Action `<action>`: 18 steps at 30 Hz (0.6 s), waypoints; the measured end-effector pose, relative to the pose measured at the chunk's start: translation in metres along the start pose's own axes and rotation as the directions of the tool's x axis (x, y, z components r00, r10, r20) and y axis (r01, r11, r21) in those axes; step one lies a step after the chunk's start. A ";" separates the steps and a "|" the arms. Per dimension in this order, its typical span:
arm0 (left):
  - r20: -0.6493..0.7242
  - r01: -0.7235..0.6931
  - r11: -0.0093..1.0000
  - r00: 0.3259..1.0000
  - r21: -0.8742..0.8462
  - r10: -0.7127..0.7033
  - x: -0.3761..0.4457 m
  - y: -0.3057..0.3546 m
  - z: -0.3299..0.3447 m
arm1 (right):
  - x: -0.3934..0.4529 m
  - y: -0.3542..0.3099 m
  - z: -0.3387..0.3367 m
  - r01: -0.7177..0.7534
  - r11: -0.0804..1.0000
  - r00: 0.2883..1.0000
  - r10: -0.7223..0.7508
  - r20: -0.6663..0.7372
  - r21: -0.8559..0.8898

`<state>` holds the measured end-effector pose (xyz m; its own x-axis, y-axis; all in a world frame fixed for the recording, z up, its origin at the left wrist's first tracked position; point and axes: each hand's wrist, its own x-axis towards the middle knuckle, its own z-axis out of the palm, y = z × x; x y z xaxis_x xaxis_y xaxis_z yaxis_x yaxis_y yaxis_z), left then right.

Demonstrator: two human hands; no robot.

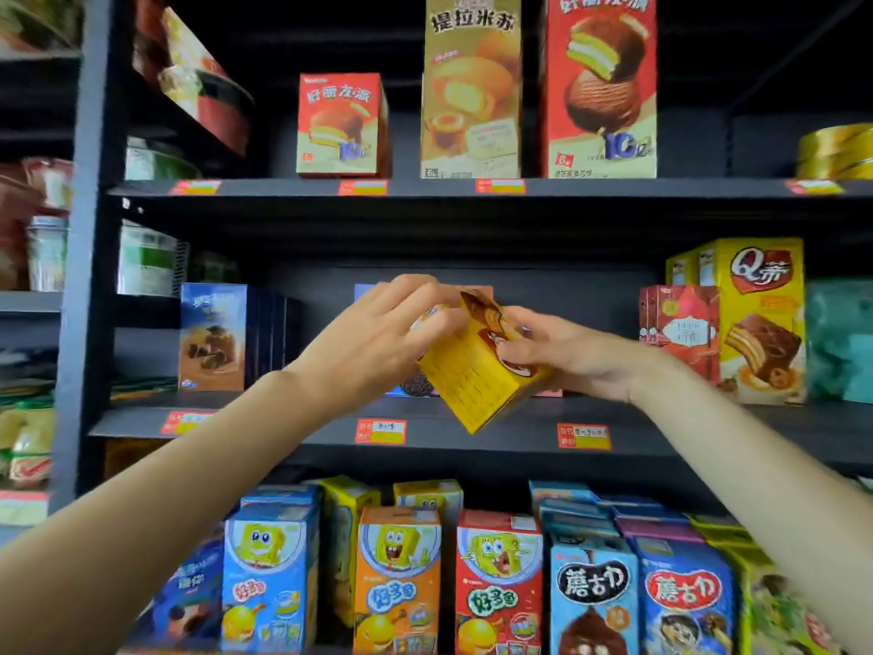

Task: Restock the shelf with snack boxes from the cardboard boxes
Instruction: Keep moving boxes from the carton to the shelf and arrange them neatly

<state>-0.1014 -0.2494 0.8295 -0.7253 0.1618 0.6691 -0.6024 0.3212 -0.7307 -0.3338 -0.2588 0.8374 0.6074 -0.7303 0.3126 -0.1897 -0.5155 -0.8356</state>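
Observation:
A yellow snack box (472, 371) is tilted in the air in front of the middle shelf (472, 420), one corner pointing down at the shelf's front edge. My left hand (378, 338) grips its upper left side with curled fingers. My right hand (562, 349) holds its right side, thumb across the printed face. Behind the hands stands a blue cookie box (415, 387), mostly hidden. No cardboard box is in view.
On the middle shelf stand blue-brown boxes (212, 338) at the left and red and yellow pie boxes (756, 323) at the right. Tall boxes (472, 87) fill the top shelf. Cartoon snack boxes (397, 579) crowd the lower shelf. Price tags (380, 431) line the edges.

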 end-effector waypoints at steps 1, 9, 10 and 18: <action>-0.018 0.027 1.000 0.999 0.010 -0.027 -0.001 0.002 0.005 | -0.002 -0.001 0.003 0.016 1.000 0.998 -0.016 -0.058 -0.008; 0.551 0.780 -0.010 0.432 -0.625 -0.714 0.015 0.010 0.029 | -0.003 0.004 -0.001 0.069 0.864 0.723 -0.387 -0.572 -0.498; 0.643 0.721 -0.229 0.370 -0.654 -0.671 0.021 0.011 0.029 | -0.004 0.003 0.000 0.093 0.837 0.718 -0.432 -0.546 -0.539; 0.755 0.626 -0.433 0.458 -0.648 -0.469 0.041 0.013 0.025 | -0.016 -0.013 -0.017 0.146 0.676 0.758 -0.546 -0.357 -0.722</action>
<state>-0.1476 -0.2617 0.8437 -0.3009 -0.7815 0.5466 0.0224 0.5672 0.8233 -0.3538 -0.2479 0.8510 0.2884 -0.4322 0.8544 -0.5965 -0.7791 -0.1928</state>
